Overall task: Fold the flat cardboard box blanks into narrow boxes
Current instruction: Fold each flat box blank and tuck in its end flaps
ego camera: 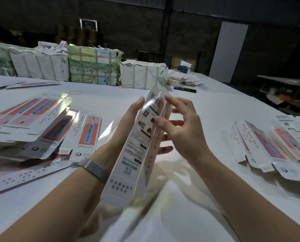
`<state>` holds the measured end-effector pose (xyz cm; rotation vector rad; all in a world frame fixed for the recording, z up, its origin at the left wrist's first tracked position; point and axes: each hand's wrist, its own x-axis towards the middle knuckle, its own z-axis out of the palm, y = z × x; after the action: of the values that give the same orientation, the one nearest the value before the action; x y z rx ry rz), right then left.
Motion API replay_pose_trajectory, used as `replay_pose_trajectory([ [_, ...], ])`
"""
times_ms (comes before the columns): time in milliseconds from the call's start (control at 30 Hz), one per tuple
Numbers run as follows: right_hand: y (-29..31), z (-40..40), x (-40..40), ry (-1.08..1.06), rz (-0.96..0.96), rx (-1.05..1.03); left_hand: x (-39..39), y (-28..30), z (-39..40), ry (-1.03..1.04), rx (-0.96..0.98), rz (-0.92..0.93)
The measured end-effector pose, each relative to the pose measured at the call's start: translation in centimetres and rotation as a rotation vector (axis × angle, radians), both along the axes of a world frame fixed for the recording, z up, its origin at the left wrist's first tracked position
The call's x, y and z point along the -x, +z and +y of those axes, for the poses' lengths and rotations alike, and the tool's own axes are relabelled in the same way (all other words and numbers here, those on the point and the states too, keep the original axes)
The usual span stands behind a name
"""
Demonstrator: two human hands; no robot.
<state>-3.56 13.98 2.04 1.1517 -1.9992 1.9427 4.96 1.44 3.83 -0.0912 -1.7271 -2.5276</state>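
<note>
Both forearms reach in from the near edge, the left wrist wearing a metal mesh watch band (94,169). Between them one box blank (138,145) is held above the white table (206,109), long and tilted away, half squared into a sleeve. The left hand (128,119) cups its left panel with straight fingers behind it; the right hand (179,124) has spread fingers, thumb touching the printed face. Judging by this, the step is opening the blank into a tube; next the end flaps need tucking. Counted: one blank in hand, a stack of flat blanks (28,123) left, too overlapped to count, and a group of folded pieces (271,145) right, likewise uncountable. Four wrapped bundles (93,67) line the far side.
</note>
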Motion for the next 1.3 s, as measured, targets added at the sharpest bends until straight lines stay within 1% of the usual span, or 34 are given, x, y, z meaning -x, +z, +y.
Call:
replay_pose_trajectory([
  [33, 0.1, 0.2, 0.0, -0.009, 0.034, -0.007, -0.2, -0.1, 0.0, 0.034, 0.04, 0.02],
  [100, 0.2, 0.6, 0.3, -0.053, 0.136, -0.064, -0.5, -0.4, 0.1, 0.082, 0.057, 0.02],
  [200, 0.2, 0.9, 0.5, -0.107, 0.174, -0.141, -0.7, -0.7, 0.1, 0.078, 0.006, 0.012],
  [333, 0.6, 1.3, 0.9, -0.179, 0.273, -0.203, -0.7, -0.9, 0.4, 0.111, 0.093, 0.01],
  [467, 1.0, 1.6, 1.5, -0.133, 0.202, -0.191, -0.4, -1.4, 0.9, 0.026, 0.128, -0.012],
  [533, 1.1, 1.8, 1.7, -0.116, 0.18, -0.191, -0.3, -1.5, 0.9, 0.034, 0.194, -0.017],
  [600, 0.9, 1.8, 1.6, -0.126, 0.205, -0.19, -0.2, -1.6, 0.8, 0.056, 0.23, -0.007],
  [667, 0.5, 1.4, 1.2, -0.139, 0.236, -0.204, -0.1, -1.8, 0.7, 0.104, 0.235, 0.011],
  [767, -0.1, 0.7, 0.8, -0.136, 0.209, -0.229, 0.1, -1.9, 0.5, 0.171, 0.201, 0.034],
  [867, 0.1, 0.8, 1.0, -0.157, 0.243, -0.225, -0.1, -2.1, 0.5, 0.165, 0.179, 0.008],
  [933, 0.4, 1.1, 1.3, -0.145, 0.222, -0.193, -0.3, -2.4, 0.9, 0.138, 0.225, 0.002],
  [1000, 0.7, 1.2, 1.4, -0.081, 0.137, -0.155, 0.8, -2.2, 1.4, 0.149, 0.296, 0.028],
  [1067, 0.9, 1.3, 1.7, -0.031, 0.063, -0.141, 1.9, -2.7, 1.2, 0.139, 0.366, 0.129],
  [1100, 1.0, 1.4, 1.9, -0.014, 0.046, -0.141, 2.7, -3.0, 0.9, 0.136, 0.334, 0.176],
  [1133, 1.2, 1.5, 1.9, -0.001, 0.037, -0.136, 3.3, -3.5, 1.0, 0.135, 0.257, 0.193],
  [1167, 1.4, 1.7, 1.9, 0.012, 0.029, -0.126, 3.7, -3.8, 1.1, 0.146, 0.241, 0.191],
  [1233, 2.2, 2.0, 1.7, 0.036, 0.017, -0.101, 3.8, -3.7, 1.2, 0.164, 0.364, 0.229],
  [1300, 2.7, 2.5, 1.6, 0.071, 0.009, -0.08, 3.7, -3.2, 1.6, 0.24, 0.356, 0.204],
])
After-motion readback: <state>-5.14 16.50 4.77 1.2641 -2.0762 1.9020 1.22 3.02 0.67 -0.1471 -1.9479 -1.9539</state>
